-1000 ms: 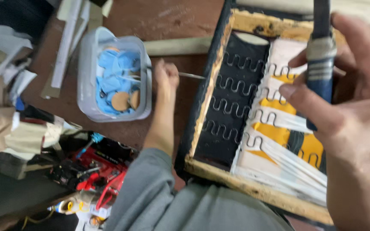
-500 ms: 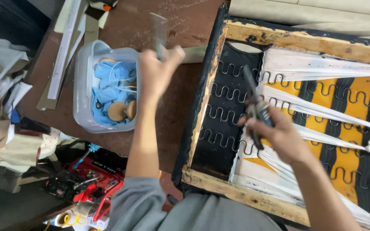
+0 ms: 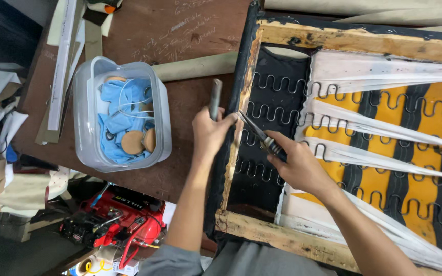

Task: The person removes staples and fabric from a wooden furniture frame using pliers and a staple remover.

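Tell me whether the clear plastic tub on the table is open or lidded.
Open: the plastic tub has no lid on, and blue cloth and round wooden discs show inside.

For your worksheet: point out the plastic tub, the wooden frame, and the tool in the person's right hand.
plastic tub (image 3: 84, 82): head view, left wall.
wooden frame (image 3: 354, 41): head view, top rail.
tool (image 3: 254, 129): head view, metal blade above right hand (image 3: 297, 164).
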